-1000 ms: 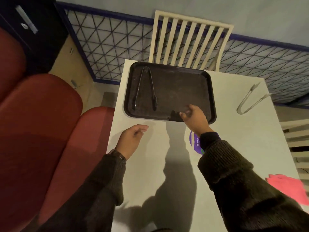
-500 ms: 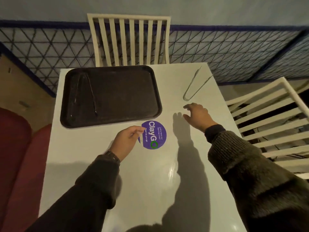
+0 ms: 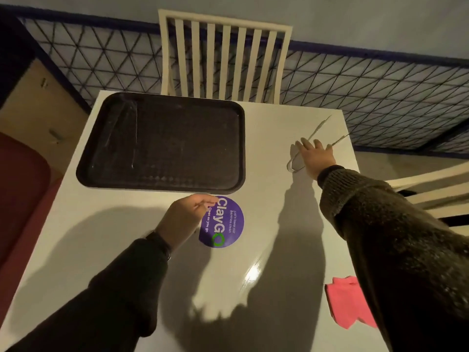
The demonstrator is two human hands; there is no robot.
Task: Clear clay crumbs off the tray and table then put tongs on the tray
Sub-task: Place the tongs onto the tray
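Right hand (image 3: 313,158) lay flat over tongs (image 3: 317,129), ungripped; left hand (image 3: 185,219) loosely curled, empty. Tongs looked light, springy, slick: pinch both arms.

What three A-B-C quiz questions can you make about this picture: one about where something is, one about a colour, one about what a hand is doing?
1. Where are the silver tongs? A) on the table, right of the tray B) on the tray C) in a drawer
2. What colour is the cloth? A) blue B) pink C) green
3. What is the right hand doing? A) gripping the tray B) holding the cloth C) reaching over the silver tongs, fingers straight
Answers: A, they lie on the white tabletop beside the tray; B, it is plainly pink; C, its straight fingers cover the tongs' middle.
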